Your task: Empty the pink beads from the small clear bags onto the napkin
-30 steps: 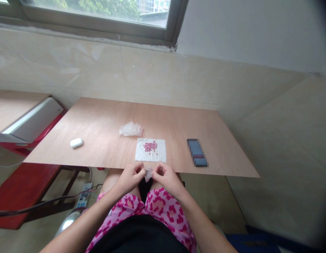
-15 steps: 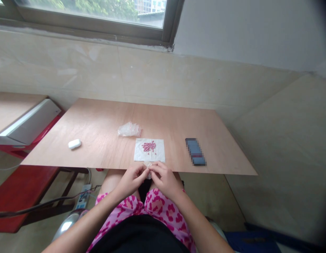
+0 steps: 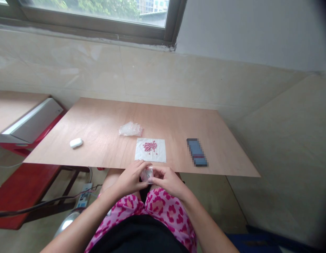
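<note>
My left hand and my right hand meet just below the near edge of the wooden table, above my lap. Both pinch a small clear plastic bag held between them. On the table right in front of my hands lies a white sheet with a heap of small pink pills on it. A pile of empty clear bags lies a little farther back to the left.
A dark phone lies on the table to the right, a small white case to the left. A red bench with a white box stands at the left. A power strip and cables lie on the floor.
My hands dropped slightly from the table edge and turned the small bag between them; it now shows more fully between the fingers.
</note>
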Demonstrator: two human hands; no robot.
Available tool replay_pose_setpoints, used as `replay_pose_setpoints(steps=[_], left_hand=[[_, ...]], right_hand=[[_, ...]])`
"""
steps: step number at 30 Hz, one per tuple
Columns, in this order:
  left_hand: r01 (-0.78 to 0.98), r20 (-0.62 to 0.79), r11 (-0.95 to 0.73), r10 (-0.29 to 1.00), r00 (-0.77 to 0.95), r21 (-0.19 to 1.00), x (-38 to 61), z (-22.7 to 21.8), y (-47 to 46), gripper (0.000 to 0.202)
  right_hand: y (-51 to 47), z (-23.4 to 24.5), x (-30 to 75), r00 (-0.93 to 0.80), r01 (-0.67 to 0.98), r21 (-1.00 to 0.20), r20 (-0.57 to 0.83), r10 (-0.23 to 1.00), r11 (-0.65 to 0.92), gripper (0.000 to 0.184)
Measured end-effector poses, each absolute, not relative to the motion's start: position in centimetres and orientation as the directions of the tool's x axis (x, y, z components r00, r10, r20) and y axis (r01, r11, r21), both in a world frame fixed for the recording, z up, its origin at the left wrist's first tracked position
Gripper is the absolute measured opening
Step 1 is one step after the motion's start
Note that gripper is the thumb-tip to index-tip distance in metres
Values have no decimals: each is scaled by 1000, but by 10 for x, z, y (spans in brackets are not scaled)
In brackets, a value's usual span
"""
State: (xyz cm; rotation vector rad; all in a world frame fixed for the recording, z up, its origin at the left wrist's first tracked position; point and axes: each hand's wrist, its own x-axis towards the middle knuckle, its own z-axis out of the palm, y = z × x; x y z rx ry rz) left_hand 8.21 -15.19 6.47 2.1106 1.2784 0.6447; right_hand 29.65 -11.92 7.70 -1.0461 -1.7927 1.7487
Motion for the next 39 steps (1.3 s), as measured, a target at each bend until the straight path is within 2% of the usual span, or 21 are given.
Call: replay_pose_setpoints(steps=[4, 11, 14, 18, 24, 27, 29, 31, 34, 37, 39], left_hand=[[667, 94, -361, 911, 402, 652, 75, 56, -149, 65], [659, 132, -338, 930, 342, 671, 68, 48, -145, 73], [638, 155, -329, 937, 315, 696, 67, 45, -144, 75], [620, 111, -251, 960, 256, 744, 64, 41, -141, 72], [541, 52, -141, 983, 176, 829, 56, 34, -130, 56], [548, 39, -90, 994, 104, 832, 53, 33, -126, 50], [599, 84, -77, 996, 17, 797, 52, 38, -126, 44], [651, 198, -141, 980, -15, 746, 53, 47, -130, 39], [668, 310, -345, 934, 177, 659, 61, 62, -136, 52], [635, 257, -466, 881, 398, 617, 72, 68, -139, 76], [613, 211, -481, 862, 460, 627, 79, 67, -137, 75]], right_hand=[[-112, 71, 305, -557, 298, -955, -173, 812, 0, 42], [-106, 68, 308, -575, 317, -937, -69, 815, 144, 32], [-107, 67, 306, -536, 349, -927, -79, 840, 135, 33], [-107, 64, 306, -512, 358, -922, -60, 857, 149, 44], [-103, 65, 307, -449, 369, -919, -49, 892, 135, 44], [-102, 65, 308, -427, 354, -927, -42, 903, 124, 45], [-102, 65, 308, -419, 361, -924, -44, 907, 122, 44], [-103, 64, 308, -422, 372, -920, -46, 905, 127, 45], [-106, 62, 305, -448, 368, -920, -49, 893, 134, 46], [-109, 61, 301, -474, 366, -920, -51, 879, 143, 41], [-112, 63, 299, -504, 362, -919, -53, 862, 155, 26]])
